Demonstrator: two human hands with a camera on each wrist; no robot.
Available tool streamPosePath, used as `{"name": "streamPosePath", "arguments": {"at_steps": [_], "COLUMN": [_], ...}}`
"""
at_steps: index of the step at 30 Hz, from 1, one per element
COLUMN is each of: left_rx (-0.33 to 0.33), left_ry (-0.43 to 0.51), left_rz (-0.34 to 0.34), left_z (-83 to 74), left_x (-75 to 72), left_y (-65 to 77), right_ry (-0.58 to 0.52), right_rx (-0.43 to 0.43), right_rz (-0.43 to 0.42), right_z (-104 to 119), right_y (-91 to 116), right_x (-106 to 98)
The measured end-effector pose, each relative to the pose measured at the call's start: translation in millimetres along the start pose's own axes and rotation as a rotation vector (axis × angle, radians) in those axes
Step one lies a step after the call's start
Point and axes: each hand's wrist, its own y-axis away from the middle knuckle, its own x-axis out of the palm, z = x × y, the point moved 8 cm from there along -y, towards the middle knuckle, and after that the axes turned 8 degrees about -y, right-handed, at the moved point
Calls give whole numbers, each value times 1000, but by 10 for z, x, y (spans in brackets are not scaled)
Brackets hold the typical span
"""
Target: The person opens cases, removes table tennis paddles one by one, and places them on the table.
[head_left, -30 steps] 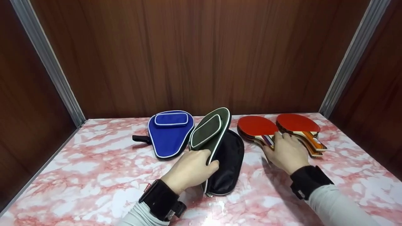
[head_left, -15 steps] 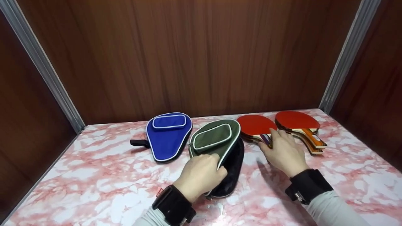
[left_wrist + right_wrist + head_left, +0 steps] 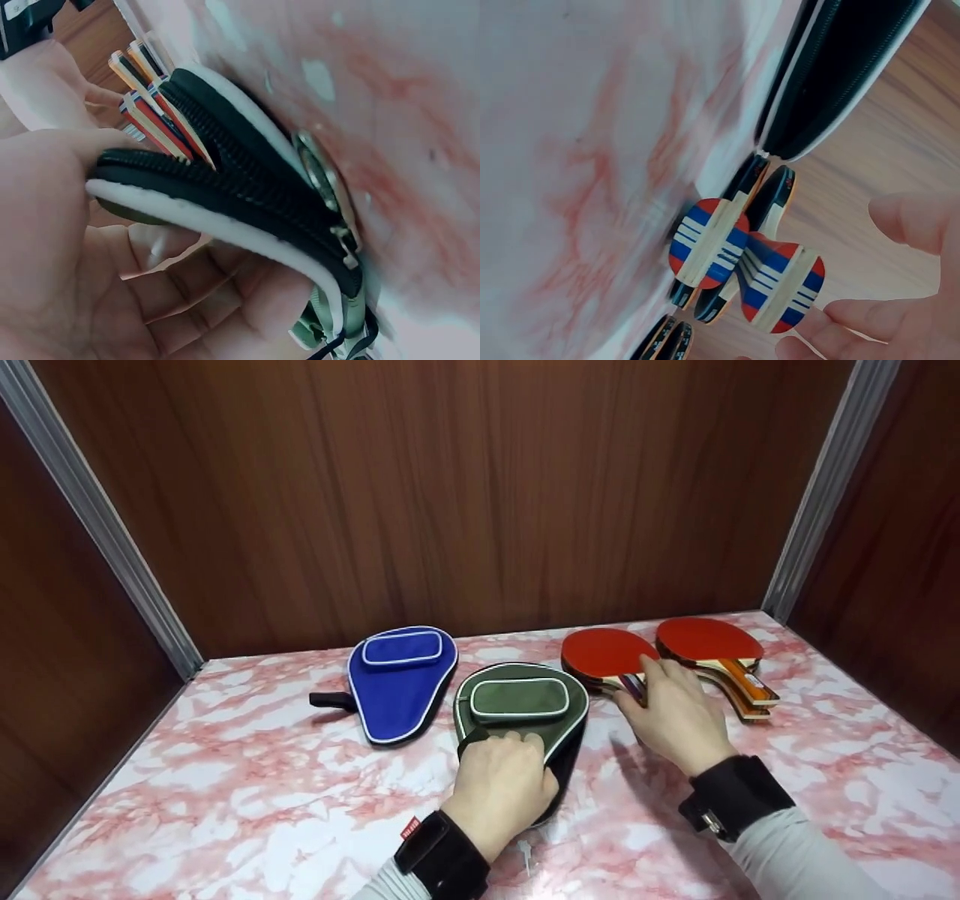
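Near the middle of the table in the head view lies a green zip case [image 3: 517, 697] for a table tennis paddle. My left hand [image 3: 499, 787] grips its upper flap, thumb under the edge and fingers on top. The left wrist view shows the black zipper edge [image 3: 247, 191] between thumb and fingers, the mouth parted. My right hand [image 3: 679, 724] hovers over the handles of the nearer stack of red paddles [image 3: 607, 652], fingers loosely bent. Two striped handle ends [image 3: 709, 244] appear in the right wrist view, with thumb and fingers spread beside them, not closed round either.
A blue paddle case [image 3: 401, 690] with a black strap [image 3: 332, 700] lies left of the green one. Another stack of red paddles [image 3: 709, 641] with orange handles sits at the right. Brown wood panels [image 3: 480, 495] wall in the marbled table [image 3: 247, 780].
The green case's flap, raised and tilted a second ago, has come down to the right and now lies almost flat, my left hand moving with it. My right hand stays by the same paddles.
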Motion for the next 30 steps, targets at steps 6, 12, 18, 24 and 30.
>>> {"name": "streamPosePath", "arguments": {"at_steps": [6, 12, 18, 24, 30], "left_rx": [24, 70, 191, 314, 306], "left_ry": [-75, -91, 28, 224, 404], "left_rz": [16, 129, 277, 328, 446], "left_z": [-53, -95, -80, 37, 144], "left_x": [13, 21, -5, -43, 123], "left_y": [40, 97, 223, 401, 432], "right_ry": [-11, 2, 14, 30, 62], "right_rx": [-49, -66, -88, -100, -99], "right_rz": [-54, -55, -67, -88, -109], "right_z": [84, 124, 171, 193, 191], "right_y": [10, 37, 70, 86, 85], "right_x": [-1, 29, 6, -32, -18]}}
